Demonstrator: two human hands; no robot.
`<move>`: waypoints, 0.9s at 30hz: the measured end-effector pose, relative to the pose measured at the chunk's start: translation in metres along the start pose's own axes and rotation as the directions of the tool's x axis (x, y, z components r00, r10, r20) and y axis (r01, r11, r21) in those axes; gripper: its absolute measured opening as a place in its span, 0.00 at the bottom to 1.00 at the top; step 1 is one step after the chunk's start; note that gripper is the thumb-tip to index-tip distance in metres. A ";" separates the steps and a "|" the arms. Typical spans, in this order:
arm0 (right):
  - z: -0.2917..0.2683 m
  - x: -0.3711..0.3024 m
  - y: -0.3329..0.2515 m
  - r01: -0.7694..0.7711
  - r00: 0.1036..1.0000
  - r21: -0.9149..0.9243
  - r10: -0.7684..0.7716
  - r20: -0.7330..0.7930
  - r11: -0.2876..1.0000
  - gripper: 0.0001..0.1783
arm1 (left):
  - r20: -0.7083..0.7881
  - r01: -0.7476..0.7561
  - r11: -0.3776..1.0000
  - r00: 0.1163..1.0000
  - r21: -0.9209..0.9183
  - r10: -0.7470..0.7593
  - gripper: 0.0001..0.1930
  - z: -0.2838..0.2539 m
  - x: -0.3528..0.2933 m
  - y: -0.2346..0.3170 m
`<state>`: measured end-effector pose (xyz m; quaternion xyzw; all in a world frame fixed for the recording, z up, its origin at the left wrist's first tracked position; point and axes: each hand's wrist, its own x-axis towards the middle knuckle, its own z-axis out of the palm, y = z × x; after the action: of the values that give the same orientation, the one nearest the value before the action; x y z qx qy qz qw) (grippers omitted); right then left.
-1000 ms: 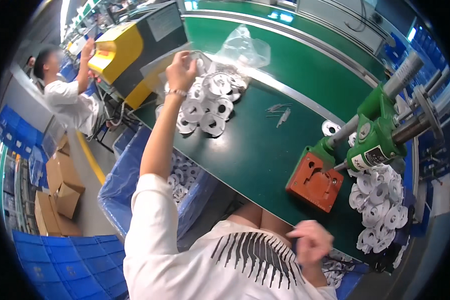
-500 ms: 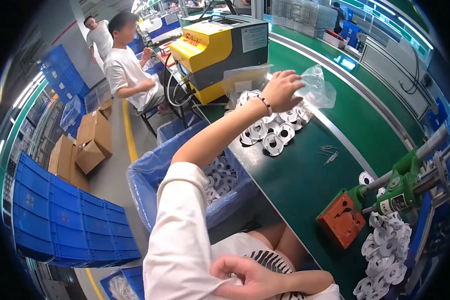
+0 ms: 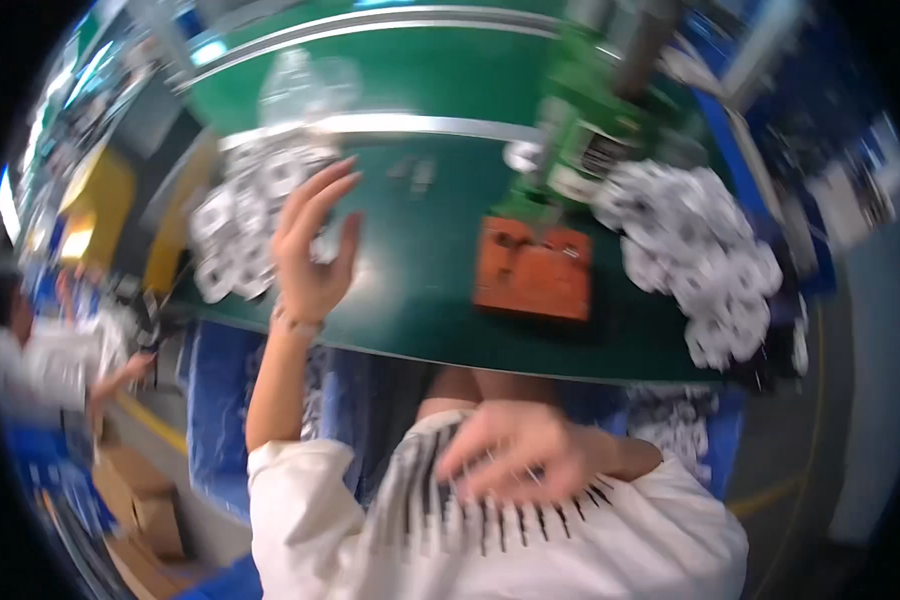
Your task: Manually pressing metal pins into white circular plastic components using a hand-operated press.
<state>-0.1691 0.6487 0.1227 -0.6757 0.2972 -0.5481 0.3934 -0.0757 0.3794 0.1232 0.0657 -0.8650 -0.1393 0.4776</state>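
My left hand (image 3: 315,245), a beaded bracelet at its wrist, is raised over the left side of the green table (image 3: 410,310). Its fingers are spread and nothing is in them. Just to its left lies a heap of white round plastic parts with holes (image 3: 235,225). My right hand (image 3: 520,455) hangs in front of my body over the striped shirt, smeared by motion; whether its fingers hold anything does not show. Beyond it on the table sits an orange fixture block (image 3: 533,270), below a green clamp-like press (image 3: 595,150). Several small thin pins (image 3: 415,175) lie mid-table.
A second heap of white parts (image 3: 690,250) covers the table's right side. Lined blue bins (image 3: 220,420) with more parts stand below the front edge. A clear plastic bag (image 3: 305,85) lies at the back. To the left are a yellow machine (image 3: 100,205) and a seated person (image 3: 60,350).
My view has swung right toward the fixture. My left hand has come back from above the left heap and is now beside it, fingers still spread. My right hand stays near my body.
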 end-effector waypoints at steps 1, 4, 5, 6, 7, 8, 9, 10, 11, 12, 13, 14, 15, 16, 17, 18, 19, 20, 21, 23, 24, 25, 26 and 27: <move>-0.008 -0.023 0.001 -0.184 0.972 -0.256 0.137 -0.192 0.949 0.08 | 0.013 0.074 0.997 0.997 -0.018 -0.074 0.19 0.010 -0.010 0.006; -0.025 -0.079 0.005 -0.397 0.822 -0.451 0.091 -0.562 0.800 0.10 | 0.182 0.224 0.946 0.966 -0.236 -0.184 0.19 0.051 -0.056 0.037; -0.032 -0.091 0.005 -0.455 0.771 -0.587 -0.034 -0.636 0.669 0.09 | 0.270 0.298 0.915 0.936 -0.273 -0.224 0.19 0.057 -0.071 0.046; -0.044 -0.105 0.004 -0.547 0.730 -0.683 -0.123 -0.672 0.484 0.09 | 0.324 0.377 0.877 0.904 -0.298 -0.278 0.19 0.069 -0.084 0.054; -0.056 -0.114 0.004 -0.618 0.698 -0.730 -0.224 -0.680 0.291 0.08 | 0.342 0.387 0.850 0.901 -0.358 -0.267 0.18 0.077 -0.096 0.061; -0.069 -0.120 0.005 -0.683 0.659 -0.715 -0.300 -0.690 0.145 0.10 | 0.327 0.379 0.851 0.907 -0.364 -0.264 0.17 0.083 -0.105 0.066; -0.083 -0.123 0.006 -0.746 0.618 -0.666 -0.367 -0.696 0.005 0.11 | 0.330 0.433 0.851 0.883 -0.298 -0.334 0.17 0.087 -0.110 0.067; -0.096 -0.123 0.008 -0.761 0.607 -0.647 -0.401 -0.686 -0.046 0.12 | 0.302 0.418 0.868 0.892 -0.267 -0.336 0.17 0.089 -0.115 0.067; -0.109 -0.121 0.010 -0.783 0.590 -0.615 -0.426 -0.686 -0.093 0.13 | 0.274 0.428 0.879 0.889 -0.211 -0.367 0.16 0.090 -0.117 0.066; -0.120 -0.117 0.012 -0.777 0.610 -0.610 -0.427 -0.668 -0.156 0.13 | 0.290 0.494 0.849 0.854 -0.189 -0.432 0.16 0.090 -0.118 0.065; -0.129 -0.112 0.014 -0.766 0.632 -0.605 -0.428 -0.646 -0.217 0.13 | 0.279 0.475 0.851 0.868 -0.226 -0.410 0.16 0.090 -0.118 0.064; -0.139 -0.105 0.016 -0.757 0.649 -0.595 -0.415 -0.638 -0.270 0.13 | 0.268 0.492 0.840 0.861 -0.229 -0.432 0.16 0.090 -0.118 0.062; -0.149 -0.096 0.019 -0.705 0.705 -0.650 -0.374 -0.602 -0.283 0.13 | 0.255 0.512 0.829 0.852 -0.224 -0.457 0.16 0.090 -0.117 0.062; -0.159 -0.086 0.022 -0.656 0.753 -0.698 -0.316 -0.578 -0.287 0.13 | 0.238 0.475 0.845 0.874 -0.245 -0.423 0.16 0.090 -0.117 0.062; -0.170 -0.075 0.025 -0.610 0.792 -0.739 -0.252 -0.556 -0.287 0.13 | 0.230 0.451 0.864 0.886 -0.225 -0.403 0.16 0.090 -0.116 0.062; -0.180 -0.065 0.030 -0.585 0.809 -0.742 -0.168 -0.564 -0.327 0.12 | 0.232 0.456 0.862 0.883 -0.223 -0.407 0.16 0.091 -0.116 0.063; -0.192 -0.053 0.036 -0.586 0.802 -0.745 -0.098 -0.589 -0.318 0.12 | 0.246 0.463 0.858 0.878 -0.222 -0.411 0.16 0.092 -0.115 0.063; -0.207 -0.040 0.044 -0.581 0.797 -0.752 -0.030 -0.604 -0.312 0.11 | 0.245 0.460 0.862 0.879 -0.214 -0.408 0.16 0.092 -0.115 0.064; -0.220 -0.028 0.051 -0.601 0.754 -0.735 0.083 -0.652 -0.316 0.10 | 0.261 0.488 0.850 0.862 -0.197 -0.435 0.15 0.092 -0.114 0.065; -0.247 -0.008 0.064 -0.506 0.705 -0.799 0.378 -0.600 -0.324 0.13 | 0.250 0.483 0.857 0.865 -0.182 -0.434 0.14 0.091 -0.113 0.066; -0.254 0.001 0.073 -0.466 0.721 -0.840 0.431 -0.542 -0.277 0.17 | 0.256 0.488 0.856 0.861 -0.174 -0.439 0.14 0.090 -0.112 0.067; -0.261 0.009 0.079 -0.471 0.744 -0.869 0.462 -0.483 -0.149 0.17 | 0.252 0.491 0.856 0.859 -0.160 -0.445 0.13 0.089 -0.112 0.067; -0.265 0.013 0.082 -0.408 0.737 -0.896 0.516 -0.436 -0.174 0.17 | 0.246 0.462 0.873 0.875 -0.158 -0.418 0.12 0.089 -0.112 0.067; -0.267 0.018 0.086 -0.387 0.747 -0.913 0.536 -0.394 -0.132 0.17 | 0.235 0.445 0.886 0.882 -0.132 -0.408 0.11 0.088 -0.113 0.066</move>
<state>-0.4233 0.5346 0.0818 -0.6316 0.7750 0.0139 0.0180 -0.0888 0.4861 0.0077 0.1966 -0.8564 -0.3255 0.3494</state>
